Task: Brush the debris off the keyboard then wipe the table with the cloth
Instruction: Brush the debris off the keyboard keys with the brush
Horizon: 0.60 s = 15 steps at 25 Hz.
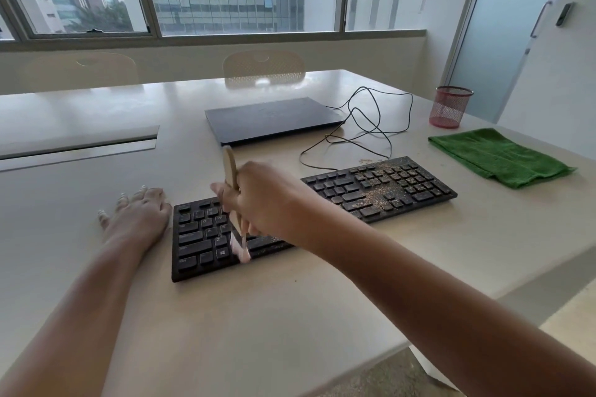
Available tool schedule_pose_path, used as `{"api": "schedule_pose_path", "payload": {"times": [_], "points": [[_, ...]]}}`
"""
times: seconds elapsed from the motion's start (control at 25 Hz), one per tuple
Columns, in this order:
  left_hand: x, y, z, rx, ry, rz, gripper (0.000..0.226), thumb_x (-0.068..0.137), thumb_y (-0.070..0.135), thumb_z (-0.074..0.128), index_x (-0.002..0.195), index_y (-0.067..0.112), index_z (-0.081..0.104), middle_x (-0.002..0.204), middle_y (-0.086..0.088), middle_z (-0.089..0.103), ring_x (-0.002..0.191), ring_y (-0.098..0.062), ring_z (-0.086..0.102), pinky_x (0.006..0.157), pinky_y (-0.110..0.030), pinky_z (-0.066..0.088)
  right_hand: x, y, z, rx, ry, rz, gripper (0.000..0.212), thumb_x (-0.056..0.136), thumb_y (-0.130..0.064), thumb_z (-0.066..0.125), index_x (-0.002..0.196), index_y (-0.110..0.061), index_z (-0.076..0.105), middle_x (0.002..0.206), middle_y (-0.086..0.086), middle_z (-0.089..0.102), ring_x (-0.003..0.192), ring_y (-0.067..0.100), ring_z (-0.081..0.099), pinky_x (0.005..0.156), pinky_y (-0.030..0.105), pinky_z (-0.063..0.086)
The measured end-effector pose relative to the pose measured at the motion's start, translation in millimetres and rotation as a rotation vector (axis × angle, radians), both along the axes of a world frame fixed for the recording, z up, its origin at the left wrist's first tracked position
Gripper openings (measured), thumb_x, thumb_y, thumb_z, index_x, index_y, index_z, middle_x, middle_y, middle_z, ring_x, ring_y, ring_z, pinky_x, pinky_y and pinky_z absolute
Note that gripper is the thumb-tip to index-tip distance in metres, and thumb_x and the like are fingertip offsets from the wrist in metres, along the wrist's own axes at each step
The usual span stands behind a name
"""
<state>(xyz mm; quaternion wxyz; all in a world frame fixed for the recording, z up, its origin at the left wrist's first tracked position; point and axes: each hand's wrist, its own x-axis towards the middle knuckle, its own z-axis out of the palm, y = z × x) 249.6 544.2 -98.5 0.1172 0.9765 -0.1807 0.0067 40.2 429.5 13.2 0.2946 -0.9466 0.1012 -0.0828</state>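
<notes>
One table (322, 316), pale, filling the lower frame, its right edge cut off at lower right. Two chairs behind it at the far side, one (263, 69) at upper centre, one (80, 71) faint at upper left, only the backs visible. One laptop (274, 119), closed, centre. One keyboard (380, 190), black, running from lower centre up to the right, its middle hidden behind the right arm. Debris (374, 192) scattered over the right half of the keys, with a few specks on the table just beyond; too fine to count. One cloth (500, 156), green, folded, flat at right of frame, apart from the keyboard. One cup (450, 106), red mesh, above the cloth. One cable (371, 119), black, looping between laptop and keyboard. Two hands: left hand (138, 216) flat on the table, fingers spread, just beside the keyboard's left end; right hand (258, 200) curled around one brush (229, 171), handle up, pale bristles down on the left keys and blurred. Key legends mostly unreadable.
</notes>
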Motion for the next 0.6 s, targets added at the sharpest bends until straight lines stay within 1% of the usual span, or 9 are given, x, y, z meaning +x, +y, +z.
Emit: {"api": "schedule_pose_path", "payload": {"times": [0.08,0.16,0.28,0.32,0.36,0.44,0.48,0.52,0.6], "points": [[-0.2,0.6,0.5,-0.002,0.005,-0.003,0.046,0.1,0.037,0.027,0.143,0.025,0.031,0.156,0.0,0.02,0.144,-0.027,0.015,0.114,-0.056,0.009,6.9,-1.7,1.5,0.059,-0.063,-0.019,0.043,0.096,-0.037,0.046,0.095,0.003,0.063,0.074,0.016,0.068,0.059,0.025,0.064,0.064,0.033,0.058],[-1.0,1.1,1.4,-0.006,0.009,-0.007,0.045,0.1,0.036,0.027,0.143,0.024,0.032,0.156,-0.001,0.02,0.144,-0.028,0.015,0.114,-0.056,0.009,11.3,0.4,-2.9,0.098,-0.026,0.0,0.044,0.094,-0.037,0.05,0.099,0.005,0.063,0.073,0.017,0.068,0.053,0.021,0.059,0.062,0.034,0.056],[-2.6,-0.1,2.3,-0.01,0.005,-0.011,0.043,0.1,0.035,0.028,0.141,0.023,0.034,0.156,-0.001,0.021,0.144,-0.028,0.015,0.113,-0.057,0.009,6.0,-3.4,-4.7,0.196,0.061,0.025,0.039,0.092,-0.033,0.056,0.092,0.004,0.067,0.054,0.004,0.058,0.037,0.008,0.049,0.046,0.022,0.047],[-3.0,-0.3,2.9,-0.011,0.002,-0.01,0.043,0.1,0.035,0.028,0.141,0.023,0.035,0.156,-0.001,0.021,0.144,-0.028,0.015,0.113,-0.057,0.009,5.4,-4.5,-2.0,0.191,0.053,0.025,0.038,0.09,-0.034,0.058,0.09,0.003,0.068,0.052,0.002,0.056,0.036,0.007,0.047,0.045,0.021,0.044],[-2.4,-0.1,2.7,-0.01,0.0,-0.011,0.043,0.1,0.034,0.028,0.141,0.023,0.035,0.156,-0.002,0.021,0.144,-0.028,0.015,0.114,-0.057,0.009,7.7,-4.3,0.4,0.165,0.013,0.018,0.037,0.089,-0.035,0.06,0.089,0.002,0.068,0.053,0.002,0.058,0.037,0.008,0.048,0.046,0.022,0.045],[-2.2,0.5,2.3,-0.015,0.01,-0.02,0.044,0.099,0.033,0.032,0.142,0.023,0.034,0.156,-0.002,0.021,0.144,-0.028,0.015,0.114,-0.056,0.008,16.1,2.5,1.9,0.166,-0.064,0.03,0.037,0.086,-0.036,0.063,0.096,0.0,0.067,0.065,0.01,0.067,0.044,0.011,0.053,0.048,0.025,0.05],[-2.0,1.3,1.8,-0.022,0.016,-0.025,0.044,0.098,0.032,0.036,0.141,0.023,0.035,0.156,-0.002,0.022,0.144,-0.028,0.015,0.114,-0.056,0.008,21.1,8.8,-0.1,0.177,-0.063,0.064,0.037,0.086,-0.035,0.065,0.1,0.0,0.066,0.071,0.013,0.069,0.046,0.012,0.055,0.046,0.024,0.05],[-1.9,2.2,1.5,-0.026,0.018,-0.025,0.044,0.097,0.031,0.038,0.141,0.023,0.036,0.156,-0.001,0.023,0.144,-0.028,0.016,0.113,-0.057,0.008,25.1,13.8,-3.5,0.15,-0.032,0.102,0.037,0.086,-0.033,0.065,0.101,0.001,0.065,0.071,0.015,0.069,0.045,0.011,0.056,0.043,0.02,0.048],[-2.8,1.4,3.0,-0.016,0.013,-0.025,0.043,0.098,0.033,0.034,0.14,0.023,0.036,0.156,-0.002,0.021,0.144,-0.028,0.015,0.113,-0.057,0.009,23.7,4.9,-2.6,0.012,0.052,0.117,0.035,0.087,-0.031,0.065,0.1,0.002,0.063,0.063,0.007,0.062,0.039,0.003,0.052,0.038,0.012,0.041]]}}
